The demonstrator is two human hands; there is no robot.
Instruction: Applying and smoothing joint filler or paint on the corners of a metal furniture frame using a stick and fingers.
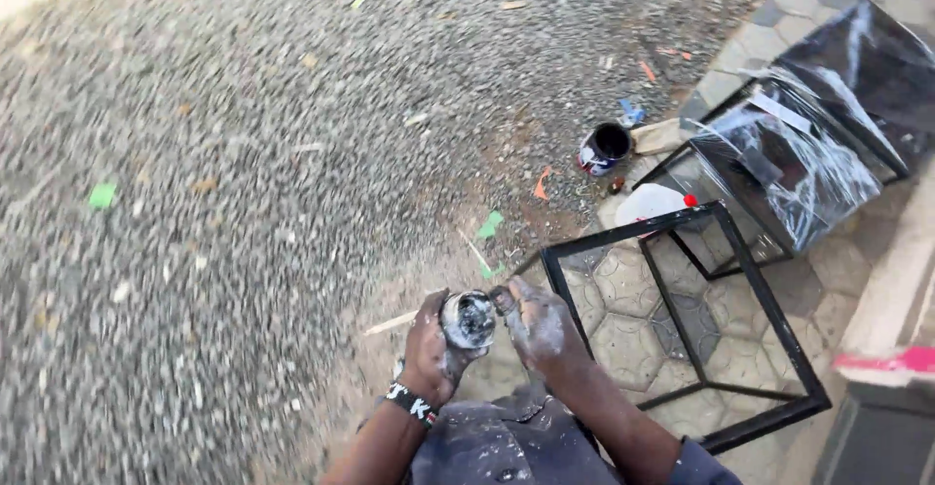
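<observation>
**Working filler out of the small tin, beside the black frame**

The left hand [431,349] is closed around a small round metal tin smeared with grey-white paste [468,318], holding it in front of the body with its mouth turned up toward the camera. The right hand [539,327] is half closed, and its fingertips [504,299] rest at the rim of the tin; I cannot tell if it holds a tool. Both hands are covered with pale paste.

To do this step well, I think the tin should stay firm and level in the left palm, while the right fingers take only a little paste at one time. The black square-tube metal frame [726,242] stands just beside the right hand on the hexagon paving [633,324], so the way to it is short. A dark open paint can [604,146] lies well apart on the gravel.
</observation>
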